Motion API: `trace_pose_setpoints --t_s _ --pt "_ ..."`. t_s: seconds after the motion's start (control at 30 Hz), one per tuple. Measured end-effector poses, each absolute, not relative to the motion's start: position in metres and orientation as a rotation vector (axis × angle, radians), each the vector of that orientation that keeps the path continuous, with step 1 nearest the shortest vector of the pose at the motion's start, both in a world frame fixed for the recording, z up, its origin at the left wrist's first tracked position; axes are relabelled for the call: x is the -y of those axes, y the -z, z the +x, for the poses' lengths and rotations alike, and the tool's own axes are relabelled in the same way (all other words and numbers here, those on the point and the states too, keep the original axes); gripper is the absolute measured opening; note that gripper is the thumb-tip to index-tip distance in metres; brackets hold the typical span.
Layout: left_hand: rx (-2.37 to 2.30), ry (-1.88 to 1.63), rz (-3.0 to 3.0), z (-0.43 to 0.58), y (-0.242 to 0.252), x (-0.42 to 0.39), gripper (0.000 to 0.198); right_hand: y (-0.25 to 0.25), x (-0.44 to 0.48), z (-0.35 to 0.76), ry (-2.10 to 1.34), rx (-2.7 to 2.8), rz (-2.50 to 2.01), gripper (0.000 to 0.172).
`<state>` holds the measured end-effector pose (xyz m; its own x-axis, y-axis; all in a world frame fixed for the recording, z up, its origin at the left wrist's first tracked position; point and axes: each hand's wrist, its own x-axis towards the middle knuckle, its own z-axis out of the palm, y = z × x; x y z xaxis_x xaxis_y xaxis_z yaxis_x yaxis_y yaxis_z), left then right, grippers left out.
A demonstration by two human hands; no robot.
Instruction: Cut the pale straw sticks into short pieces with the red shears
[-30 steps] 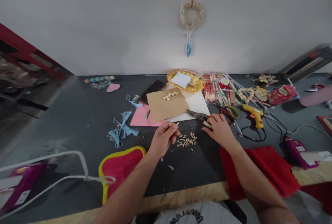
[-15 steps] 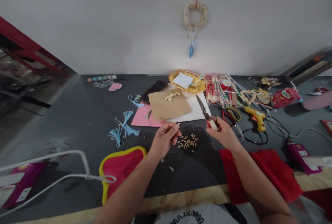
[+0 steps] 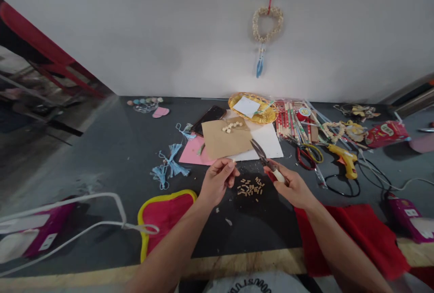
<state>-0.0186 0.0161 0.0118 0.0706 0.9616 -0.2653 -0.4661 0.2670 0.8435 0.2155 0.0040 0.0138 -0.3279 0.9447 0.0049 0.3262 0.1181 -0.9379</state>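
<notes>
My left hand is closed in a pinch on a short pale stick piece, held just above the dark table. My right hand grips the handles of metal shears, whose blades point up and left toward the left hand. Between both hands lies a small heap of cut stick bits. Behind them a brown paper sheet carries a few beads, resting on white and pink sheets.
A red heart-shaped cushion with yellow trim lies left of my arm, red felt at right. A yellow glue gun, scissors, wrapped chopsticks, a yellow basket and blue tassels surround the work area.
My right hand has lifted the shears off the table and swung the blades toward my left hand. The left hand has stayed pinched over the heap.
</notes>
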Motion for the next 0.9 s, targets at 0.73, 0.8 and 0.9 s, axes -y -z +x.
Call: trace_pose_setpoints --t_s 0.73,0.8,0.9 --pt "-0.953 -1.258 0.743 -0.021 -0.006 -0.016 0.031 -0.004 0.002 0.205 -0.313 2.368 -1.299 0.044" --pt "-0.965 -1.243 0.796 -0.021 -0.003 -0.016 0.030 -0.004 0.002 0.205 -0.313 2.366 -1.296 0.044" --pt "-0.979 -1.224 0.869 -0.022 0.000 -0.015 0.028 -0.004 0.002 0.205 -0.292 2.374 -1.300 0.043"
